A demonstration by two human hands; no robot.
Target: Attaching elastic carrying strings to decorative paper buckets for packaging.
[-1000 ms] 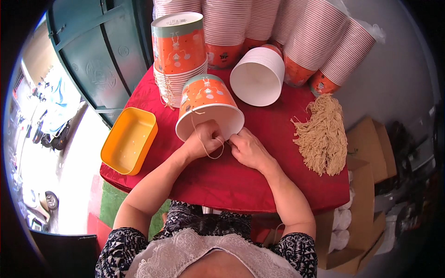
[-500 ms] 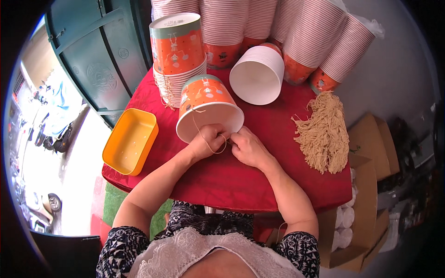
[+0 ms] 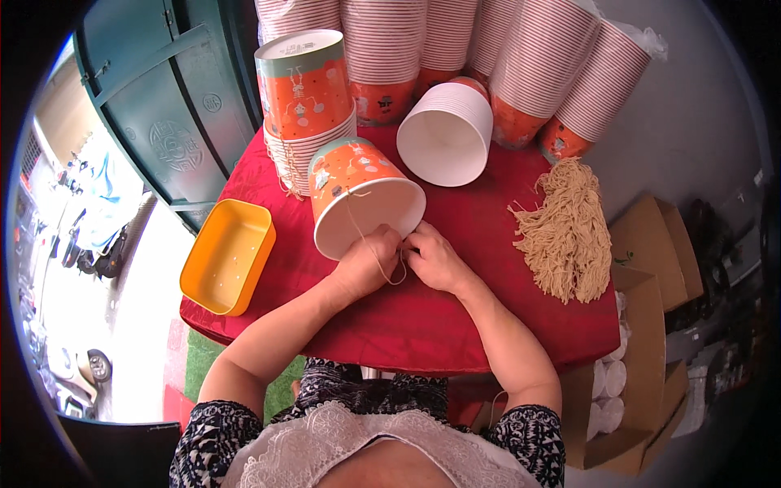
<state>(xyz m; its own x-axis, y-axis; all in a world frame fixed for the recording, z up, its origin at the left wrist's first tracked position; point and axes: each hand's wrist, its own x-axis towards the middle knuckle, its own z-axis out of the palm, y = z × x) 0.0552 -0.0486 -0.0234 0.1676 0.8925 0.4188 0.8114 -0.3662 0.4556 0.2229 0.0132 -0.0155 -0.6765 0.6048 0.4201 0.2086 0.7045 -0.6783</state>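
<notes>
Left hand (image 3: 366, 262), one: closed, my fingers curled in at the lower part of a paper tub's mouth; what sits between the fingertips I cannot tell.
Right hand (image 3: 438, 259), one: closed, my fingertips drawn together near the tub's lower right rim, just beside the left fingertips; their hold is likewise hidden.
Paper tub (image 3: 355, 173), one: orange with printed figures, green band at the base, white inside; tilted, mouth toward me, over the middle of the table (image 3: 496, 333), which wears a red cloth.
String (image 3: 351, 210), one length, tan: short ends at the tub's upper rim, the rest running down across the mouth to my left hand, a loop hanging below.
Upturned tub stack (image 3: 301, 102), one: behind the paper tub and to its left, tan strings down its side.
Lying tub stack (image 3: 446, 142), one: behind and to the right, white mouth facing me.
Wrapped tub stacks (image 3: 382, 49), several: along the far edge, clear plastic on some.
Yellow tray (image 3: 226, 256), one: left edge.
String bundle (image 3: 569, 236), one, tan: right side.
Cardboard box (image 3: 647, 313), one: beside the table, right, white round items inside.
</notes>
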